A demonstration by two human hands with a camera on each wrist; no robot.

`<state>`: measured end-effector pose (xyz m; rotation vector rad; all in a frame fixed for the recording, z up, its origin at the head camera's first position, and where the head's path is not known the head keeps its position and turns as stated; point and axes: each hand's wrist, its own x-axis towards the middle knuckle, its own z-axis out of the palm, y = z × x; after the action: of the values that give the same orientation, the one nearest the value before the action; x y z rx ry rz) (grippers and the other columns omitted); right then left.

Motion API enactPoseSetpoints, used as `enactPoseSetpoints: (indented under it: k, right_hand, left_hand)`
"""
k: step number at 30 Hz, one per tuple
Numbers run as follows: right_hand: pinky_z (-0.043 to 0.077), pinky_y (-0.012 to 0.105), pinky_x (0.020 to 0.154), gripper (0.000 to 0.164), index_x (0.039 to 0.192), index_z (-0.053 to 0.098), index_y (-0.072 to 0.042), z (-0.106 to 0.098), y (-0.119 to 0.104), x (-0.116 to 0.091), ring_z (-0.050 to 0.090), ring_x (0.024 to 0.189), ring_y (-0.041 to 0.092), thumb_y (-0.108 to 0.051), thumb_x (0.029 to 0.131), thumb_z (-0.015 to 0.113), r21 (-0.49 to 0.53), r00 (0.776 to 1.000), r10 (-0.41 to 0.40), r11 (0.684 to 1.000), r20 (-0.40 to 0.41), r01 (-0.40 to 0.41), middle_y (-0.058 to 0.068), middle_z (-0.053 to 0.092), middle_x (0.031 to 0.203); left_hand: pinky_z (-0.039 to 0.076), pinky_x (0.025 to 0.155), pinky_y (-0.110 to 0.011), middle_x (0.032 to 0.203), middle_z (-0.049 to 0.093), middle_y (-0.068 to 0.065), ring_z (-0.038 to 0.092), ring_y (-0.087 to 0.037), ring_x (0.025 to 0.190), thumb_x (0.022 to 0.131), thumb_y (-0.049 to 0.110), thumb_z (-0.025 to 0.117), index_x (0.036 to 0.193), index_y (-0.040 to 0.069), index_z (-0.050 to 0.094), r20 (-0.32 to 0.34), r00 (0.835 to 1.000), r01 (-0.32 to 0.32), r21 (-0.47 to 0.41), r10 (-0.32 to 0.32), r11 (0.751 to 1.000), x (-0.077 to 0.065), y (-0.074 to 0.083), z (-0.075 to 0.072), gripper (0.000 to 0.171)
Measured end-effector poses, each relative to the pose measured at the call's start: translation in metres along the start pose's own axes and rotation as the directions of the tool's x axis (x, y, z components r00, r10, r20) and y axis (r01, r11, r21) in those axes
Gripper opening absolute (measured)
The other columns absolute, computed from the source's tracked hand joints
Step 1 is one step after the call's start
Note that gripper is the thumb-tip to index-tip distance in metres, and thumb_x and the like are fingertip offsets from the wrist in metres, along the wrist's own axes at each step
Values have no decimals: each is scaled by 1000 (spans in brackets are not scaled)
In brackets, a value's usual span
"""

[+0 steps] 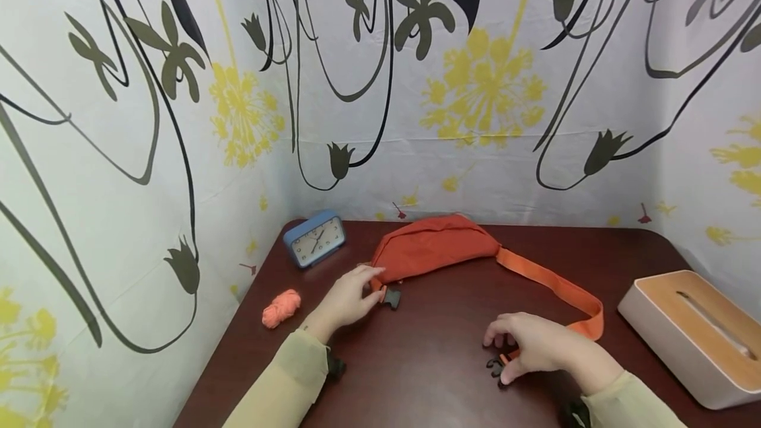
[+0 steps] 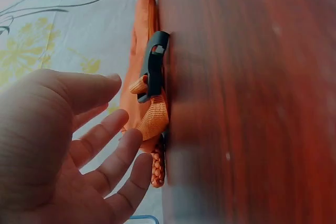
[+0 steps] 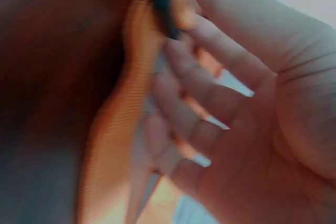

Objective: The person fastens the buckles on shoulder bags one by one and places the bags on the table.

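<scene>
Orange waist bag at the far side of the table; left hand, fingers spread, beside one black buckle half; right hand, fingers parted, at the pronged half, contact unclear; each is best gripped by its rigid body, webbing untwisted

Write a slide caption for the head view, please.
Left hand at one buckle half, right hand at the other half, orange bag and blue clock behind.
</scene>
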<state>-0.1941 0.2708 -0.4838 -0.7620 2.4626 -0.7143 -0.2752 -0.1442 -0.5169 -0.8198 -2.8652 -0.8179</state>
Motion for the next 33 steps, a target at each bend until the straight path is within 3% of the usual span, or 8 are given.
enactPoseSetpoints:
  k: [5, 10, 16, 23, 28, 33]
  right_hand:
    - [49, 30, 76, 46, 111, 74, -28, -5, -1, -1, 57, 89, 9, -19, 76, 102, 57, 998, 59, 997, 36, -61, -5, 66, 104]
    - [47, 28, 73, 38, 104, 74, -27, 1, 3, 1, 56, 84, 7, -22, 78, 101, 75, 999, 54, 996, 11, -54, -6, 66, 97]
    - [48, 26, 73, 36, 104, 76, -28, 11, 12, 6, 57, 84, 4, -32, 79, 100, 109, 997, -3, 994, -72, 11, -8, 68, 96]
    - [50, 25, 74, 36, 108, 77, -31, 27, 16, 17, 61, 87, 4, -40, 81, 98, 160, 980, -54, 983, -193, 86, -12, 72, 100]
    - [51, 25, 77, 37, 111, 78, -31, 32, 19, 19, 63, 89, 3, -40, 80, 98, 160, 962, -35, 984, -270, 81, -12, 73, 100]
    - [50, 24, 76, 34, 113, 81, -32, 33, 25, 19, 62, 88, 1, -39, 83, 96, 169, 952, 10, 985, -304, 44, -11, 74, 100]
  left_hand:
    - [58, 104, -48, 142, 70, -5, 71, -21, 115, 107, 26, 73, 155, 18, 63, 3, 1000, 18, -26, -17, 1000, 2, -1, 6, 50]
    - [59, 94, -43, 139, 70, -4, 68, -14, 98, 107, 24, 74, 152, 17, 65, 16, 1000, 22, -39, -21, 999, 3, -2, 10, 47]
    - [59, 97, -45, 144, 68, -7, 68, -16, 102, 106, 22, 74, 148, 16, 69, 4, 1000, 4, -52, -4, 999, 1, -5, 11, 43]
    - [55, 87, -35, 126, 69, -1, 64, -13, 95, 107, 21, 74, 146, 18, 72, 2, 1000, -5, -59, 5, 998, -3, -13, 12, 40]
    - [54, 86, -34, 113, 67, 2, 62, -12, 95, 107, 22, 73, 140, 18, 75, 5, 1000, -18, -69, 18, 997, -3, -17, 16, 33]
    - [54, 85, -32, 112, 66, 3, 62, -10, 91, 106, 20, 76, 133, 19, 76, -24, 1000, -6, -111, 3, 994, -3, -17, 21, 27]
